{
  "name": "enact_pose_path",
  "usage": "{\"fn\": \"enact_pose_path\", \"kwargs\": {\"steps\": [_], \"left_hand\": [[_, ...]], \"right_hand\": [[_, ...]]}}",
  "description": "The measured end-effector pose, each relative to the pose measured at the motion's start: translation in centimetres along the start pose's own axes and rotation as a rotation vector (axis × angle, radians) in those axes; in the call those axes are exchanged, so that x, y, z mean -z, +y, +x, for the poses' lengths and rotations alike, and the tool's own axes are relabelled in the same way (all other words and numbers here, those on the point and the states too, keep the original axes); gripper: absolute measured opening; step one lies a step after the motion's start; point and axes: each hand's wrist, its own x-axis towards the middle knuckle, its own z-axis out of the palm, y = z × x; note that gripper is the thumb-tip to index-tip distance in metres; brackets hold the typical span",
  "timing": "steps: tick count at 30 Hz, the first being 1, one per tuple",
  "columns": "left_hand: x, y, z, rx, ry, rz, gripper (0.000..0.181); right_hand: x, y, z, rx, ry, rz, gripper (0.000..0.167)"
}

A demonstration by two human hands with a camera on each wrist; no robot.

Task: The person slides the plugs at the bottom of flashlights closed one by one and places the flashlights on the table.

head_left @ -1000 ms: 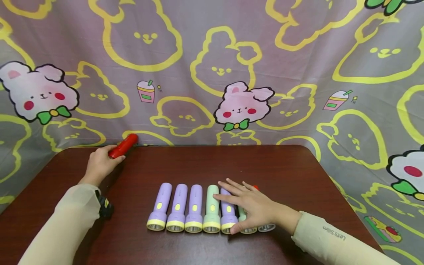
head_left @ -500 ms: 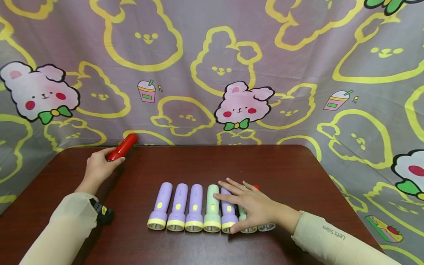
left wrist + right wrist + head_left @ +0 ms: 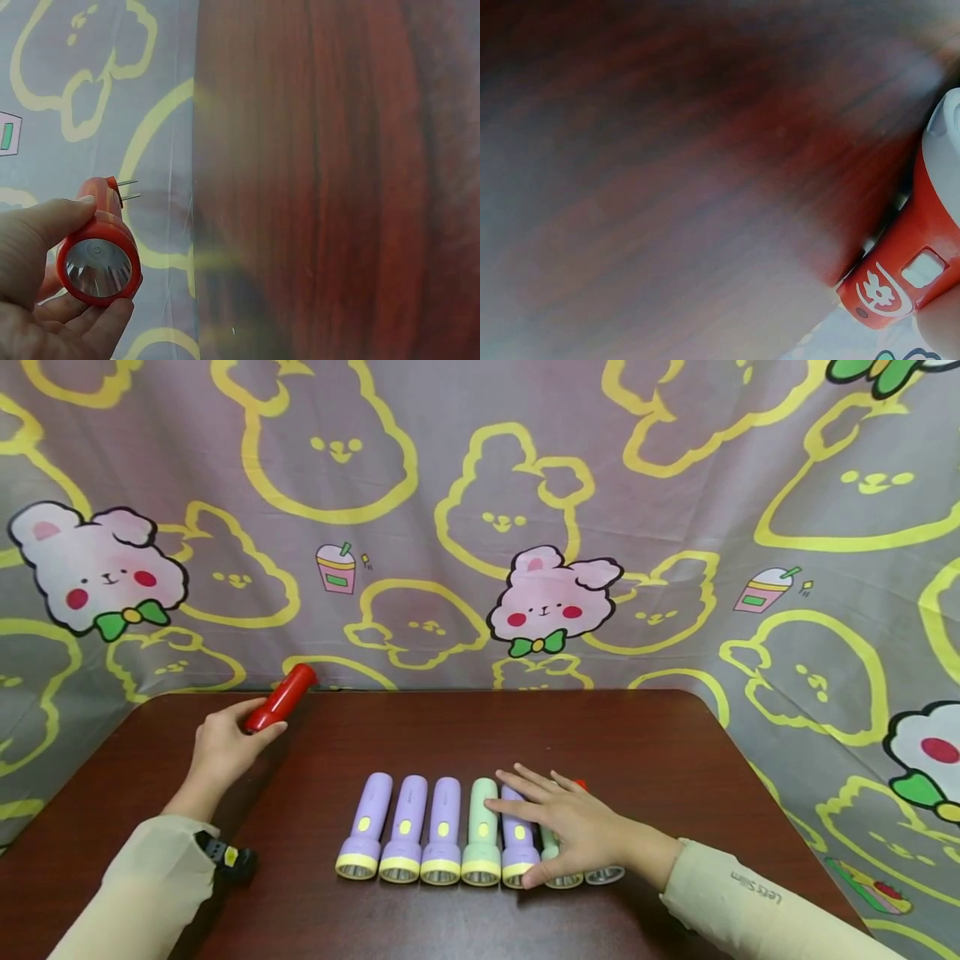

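My left hand (image 3: 225, 747) grips a red flashlight (image 3: 281, 700) above the table's far left part, its tail end tilted up and away. In the left wrist view, the flashlight's lens (image 3: 99, 268) faces the camera, and two metal prongs (image 3: 130, 197) stick out from its side. My right hand (image 3: 577, 831) rests with spread fingers over the right end of a flashlight row. Under or beside it lie a purple flashlight (image 3: 519, 832), a partly hidden green flashlight (image 3: 564, 881) and a mostly covered red flashlight with a white head (image 3: 930, 229).
Left of the right hand, three purple flashlights (image 3: 405, 828) and a green flashlight (image 3: 482, 831) lie side by side, lenses toward me. The dark brown table (image 3: 420, 727) ends at a patterned curtain (image 3: 420, 527) behind it.
My left hand has drawn slightly nearer and turned a little, with the red flashlight in it; more of the flashlight shows. The right hand and the row have not moved.
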Motion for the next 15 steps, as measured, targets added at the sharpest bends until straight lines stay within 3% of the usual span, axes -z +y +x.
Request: {"fn": "enact_pose_path", "kwargs": {"steps": [7, 15], "left_hand": [[0.2, 0.5, -1.3, 0.010, -0.001, -0.060, 0.055], [-0.1, 2.1, -2.3, -0.021, -0.004, -0.110, 0.054]], "right_hand": [[0.0, 0.0, 0.0, -0.008, -0.008, 0.006, 0.091], [0.0, -0.1, -0.1, -0.009, -0.011, 0.011, 0.091]]}}
